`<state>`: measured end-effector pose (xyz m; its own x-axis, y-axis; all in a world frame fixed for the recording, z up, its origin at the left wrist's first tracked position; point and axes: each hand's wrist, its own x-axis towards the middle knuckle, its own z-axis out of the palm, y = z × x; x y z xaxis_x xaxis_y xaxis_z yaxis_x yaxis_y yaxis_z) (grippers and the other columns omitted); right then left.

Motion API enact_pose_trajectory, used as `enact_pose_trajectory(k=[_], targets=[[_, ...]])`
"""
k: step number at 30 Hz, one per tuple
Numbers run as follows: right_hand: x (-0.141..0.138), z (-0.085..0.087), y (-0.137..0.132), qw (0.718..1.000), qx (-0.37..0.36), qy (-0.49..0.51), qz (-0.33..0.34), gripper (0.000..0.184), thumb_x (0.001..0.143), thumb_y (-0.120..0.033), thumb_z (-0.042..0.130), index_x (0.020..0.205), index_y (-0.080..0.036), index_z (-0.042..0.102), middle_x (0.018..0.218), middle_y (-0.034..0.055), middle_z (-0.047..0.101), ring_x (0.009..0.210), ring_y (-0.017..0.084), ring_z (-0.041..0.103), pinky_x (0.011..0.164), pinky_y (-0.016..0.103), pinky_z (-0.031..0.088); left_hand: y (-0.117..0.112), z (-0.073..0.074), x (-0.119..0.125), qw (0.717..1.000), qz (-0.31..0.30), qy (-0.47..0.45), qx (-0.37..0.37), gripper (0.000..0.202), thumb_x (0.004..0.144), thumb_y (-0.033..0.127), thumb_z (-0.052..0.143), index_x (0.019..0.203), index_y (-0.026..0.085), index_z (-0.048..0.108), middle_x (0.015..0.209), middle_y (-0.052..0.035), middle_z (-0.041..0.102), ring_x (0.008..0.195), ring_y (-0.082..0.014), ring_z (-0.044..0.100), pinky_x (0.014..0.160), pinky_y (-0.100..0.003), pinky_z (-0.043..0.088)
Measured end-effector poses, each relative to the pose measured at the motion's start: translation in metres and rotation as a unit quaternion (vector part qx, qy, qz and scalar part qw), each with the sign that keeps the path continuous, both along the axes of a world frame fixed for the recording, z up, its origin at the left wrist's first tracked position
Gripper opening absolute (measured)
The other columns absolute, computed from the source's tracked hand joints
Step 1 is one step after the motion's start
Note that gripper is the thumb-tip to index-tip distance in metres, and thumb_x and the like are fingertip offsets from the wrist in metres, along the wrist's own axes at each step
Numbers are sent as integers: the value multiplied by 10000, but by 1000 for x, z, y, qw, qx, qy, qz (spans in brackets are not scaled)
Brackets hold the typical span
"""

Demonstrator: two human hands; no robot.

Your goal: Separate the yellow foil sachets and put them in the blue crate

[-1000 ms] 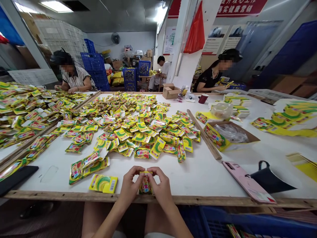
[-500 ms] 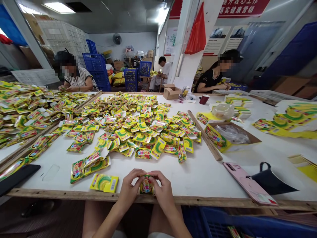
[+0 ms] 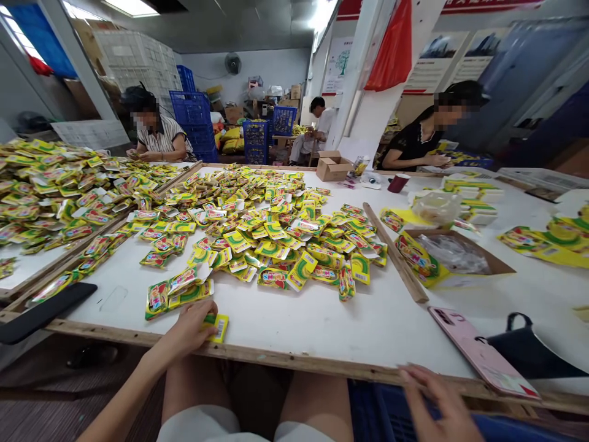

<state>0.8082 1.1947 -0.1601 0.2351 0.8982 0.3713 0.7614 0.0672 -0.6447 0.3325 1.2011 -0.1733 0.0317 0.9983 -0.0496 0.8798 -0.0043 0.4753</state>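
Note:
At the front edge of the table, my left hand (image 3: 196,325) has its fingers curled over a small flat yellow-and-green carton (image 3: 222,329). The carton's barcode end sticks out to the right; the rest is under the hand. Just behind lie several more printed cartons (image 3: 157,299), partly overlapping. My right hand (image 3: 439,405) is low at the right, by the wooden table edge and over a blue crate (image 3: 375,408). Its fingers are stretched and apart, and I see nothing in them.
A large pile of cartons (image 3: 276,245) covers the middle table. A wooden strip (image 3: 396,255) borders it on the right. Beyond are an open box of clear plastic (image 3: 453,255), a pink phone (image 3: 481,350) and a dark strapped item (image 3: 538,347). Three other people sit farther back.
Both hands were together on one carton at the front edge. The left has moved left onto another carton; the right has swung right and down. The earlier carton is out of sight.

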Motion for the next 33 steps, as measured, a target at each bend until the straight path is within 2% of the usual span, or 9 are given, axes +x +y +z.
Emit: enact_pose_trajectory(k=[6, 10, 12, 14, 17, 19, 24, 28, 33], targets=[[-146, 3, 3, 944, -47, 184, 270, 293, 901, -464, 511, 872, -226, 679, 940, 74, 690, 914, 229, 641, 806, 302, 508, 11, 34, 27, 994, -24, -103, 16, 106, 774, 219, 605, 822, 220, 510, 830, -11, 616, 795, -197, 587, 725, -311, 454], [-185, -6, 11, 885, -165, 328, 284, 434, 861, -612, 525, 924, -203, 656, 897, 84, 691, 812, 229, 658, 751, 328, 524, 5, 46, 65, 972, -40, -206, 106, 67, 855, 216, 557, 915, 219, 527, 878, -25, 605, 835, -180, 578, 744, -298, 482], [-189, -7, 18, 823, -252, 436, 264, 601, 820, -734, 468, 970, -180, 646, 846, 90, 694, 716, 226, 673, 685, 345, 537, 0, 49, 87, 957, -53, -217, 184, 106, 867, 195, 559, 966, 221, 537, 919, -38, 613, 872, -182, 582, 768, -308, 486], [-187, -1, 24, 716, -344, 532, 293, 678, 826, -767, 407, 1012, -159, 644, 809, 91, 694, 670, 225, 685, 636, 346, 540, -4, 50, 105, 940, -94, -193, 264, 142, 868, 161, 565, 994, 226, 551, 931, -40, 632, 887, -183, 590, 814, -334, 475], [-180, 13, 32, 613, -376, 598, 354, 516, 836, -619, 573, 1081, -168, 629, 885, 83, 702, 775, 228, 695, 646, 314, 538, -7, 45, 121, 919, -184, -138, 322, 245, 872, 76, 522, 1042, 244, 577, 962, -30, 672, 946, -179, 612, 974, -407, 411], [-177, 16, 36, 652, -302, 611, 334, 479, 780, -477, 713, 1150, -208, 573, 974, 68, 696, 875, 226, 679, 708, 307, 536, -5, 37, 125, 913, -180, -135, 340, 328, 877, 41, 481, 1098, 263, 579, 1071, -37, 671, 1071, -188, 597, 1068, -444, 347], [-181, -7, 42, 795, -120, 534, 261, 517, 792, -356, 707, 1215, -265, 424, 977, 39, 667, 900, 206, 656, 780, 305, 526, 7, 10, 132, 907, 31, -340, 246, 410, 895, 213, 549, 1286, 279, 445, 1275, -91, 562, 1155, -236, 578, 966, -430, 486], [-185, -23, 37, 851, -92, 420, 302, 390, 879, -277, 569, 1242, -249, 428, 1071, 59, 640, 939, 196, 649, 825, 315, 525, 16, -6, 140, 882, 17, -450, 135, 374, 900, 268, 547, 1264, 277, 459, 1183, -67, 606, 930, -190, 665, 806, -356, 556], [-172, -22, 38, 894, -76, 317, 308, 284, 912, -282, 511, 1189, -220, 535, 1118, 71, 642, 995, 209, 636, 883, 328, 515, 19, -10, 137, 897, -32, -427, 106, 267, 898, 265, 539, 1154, 240, 612, 1159, -77, 646, 984, -208, 644, 867, -359, 522]])
